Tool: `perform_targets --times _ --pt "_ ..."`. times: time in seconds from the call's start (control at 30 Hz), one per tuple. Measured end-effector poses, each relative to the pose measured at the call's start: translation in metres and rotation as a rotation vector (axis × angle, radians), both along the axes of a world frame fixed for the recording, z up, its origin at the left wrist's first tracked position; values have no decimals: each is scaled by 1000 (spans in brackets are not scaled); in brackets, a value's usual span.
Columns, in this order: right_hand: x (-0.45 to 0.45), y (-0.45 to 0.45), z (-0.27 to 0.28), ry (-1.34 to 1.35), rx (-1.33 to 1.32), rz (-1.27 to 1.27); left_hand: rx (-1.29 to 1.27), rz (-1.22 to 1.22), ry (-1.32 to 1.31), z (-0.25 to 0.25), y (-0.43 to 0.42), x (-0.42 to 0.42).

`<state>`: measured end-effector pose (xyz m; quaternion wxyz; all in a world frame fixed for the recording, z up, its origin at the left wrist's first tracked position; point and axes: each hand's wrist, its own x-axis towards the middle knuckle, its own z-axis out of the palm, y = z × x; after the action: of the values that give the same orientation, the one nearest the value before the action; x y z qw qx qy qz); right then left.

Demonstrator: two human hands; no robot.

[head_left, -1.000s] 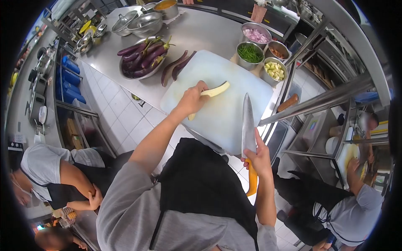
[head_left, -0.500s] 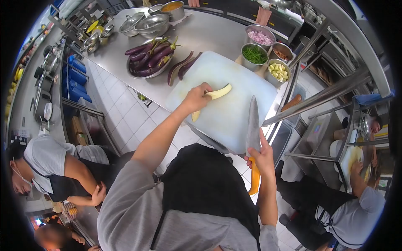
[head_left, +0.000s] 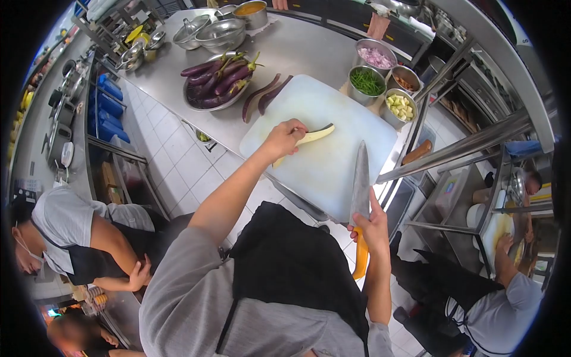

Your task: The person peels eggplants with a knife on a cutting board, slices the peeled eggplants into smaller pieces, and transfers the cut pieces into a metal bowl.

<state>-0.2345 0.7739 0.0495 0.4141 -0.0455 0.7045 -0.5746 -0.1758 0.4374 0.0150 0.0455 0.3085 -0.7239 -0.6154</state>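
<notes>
My left hand (head_left: 286, 138) is closed around a long eggplant piece (head_left: 317, 136) over the white cutting board (head_left: 333, 172). Pale flesh shows along the piece, with a strip of dark skin on its far edge; its middle is hidden by my fingers. My right hand (head_left: 372, 225) grips a large kitchen knife (head_left: 360, 178) by its orange handle, the blade pointing away from me over the board's right part. Two strips of purple eggplant peel (head_left: 275, 95) lie at the board's far left edge.
Whole eggplants (head_left: 217, 80) fill a metal bowl (head_left: 205, 109) at the back left. Containers of chopped purple onion (head_left: 376, 58), cut greens (head_left: 366, 82) and pale cubes (head_left: 399, 107) stand right of the board. A metal rail (head_left: 464, 143) runs close by. Co-workers stand on both sides.
The eggplant piece has turned in my left hand, so more dark skin shows along its far edge. My right hand holds the knife in nearly the same place. The view has shifted slightly.
</notes>
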Motion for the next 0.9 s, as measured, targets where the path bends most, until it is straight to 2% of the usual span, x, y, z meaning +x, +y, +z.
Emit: perform_targets --times 0.07,0.17,0.27,0.3,0.43,0.57,0.67,0.7,0.8,0.9 --pt "1 0 -2 -11 -26 -11 144 -2 12 4 3 0" --pt "-1 -2 2 -37 3 14 -45 -45 -69 4 15 2" --pt "1 -8 1 -5 -9 -8 -648 -126 99 -36 9 5" --pt "0 -11 4 3 7 8 -579 -112 11 -19 17 5" --pt "-4 -28 17 59 7 50 -697 -145 -4 -21 20 4" --pt "-7 -34 20 112 20 28 -1027 -97 86 0 27 -2" --pt "-9 -29 13 131 61 34 -1191 -345 211 -6 41 11" --pt "-10 -27 12 135 75 40 -1103 -360 115 -12 46 15" --pt "-9 -26 14 134 84 51 -1184 -263 8 -21 45 14" --pt "-9 -27 12 119 55 60 -1125 -349 -63 -23 35 6"
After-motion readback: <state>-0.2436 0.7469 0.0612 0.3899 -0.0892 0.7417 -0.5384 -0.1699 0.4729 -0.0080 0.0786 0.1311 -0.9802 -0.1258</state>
